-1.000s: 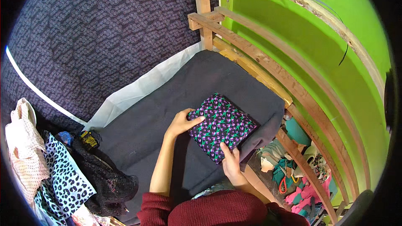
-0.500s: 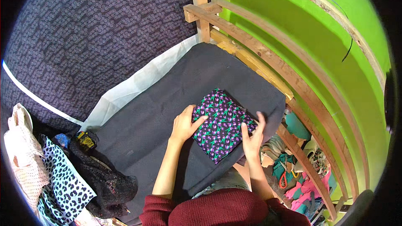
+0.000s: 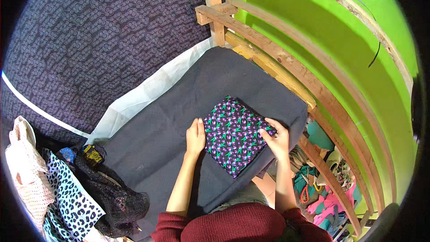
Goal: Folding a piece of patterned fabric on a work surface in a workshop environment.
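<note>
A folded square of dark cloth [image 3: 233,134] with purple flowers and green leaves lies on a dark grey cloth-covered board [image 3: 156,143]. My left hand [image 3: 195,137] rests flat against the folded cloth's left edge, fingers together and pointing away from me. My right hand [image 3: 277,138] lies on its right edge, fingers spread over the fabric, thumb near the corner. Neither hand lifts the cloth off the board.
A wooden rail frame [image 3: 286,71] curves along the right before a bright green wall [image 3: 340,54]. A patterned dark bedspread [image 3: 89,36] fills the upper left. Heaped clothes, one leopard-print [image 3: 67,192], lie lower left. Coloured scraps [image 3: 322,188] sit below the rails at right.
My right hand has moved from the folded cloth's near corner up to its right edge. My left hand has slid down along the left edge. The cloth stays on the board.
</note>
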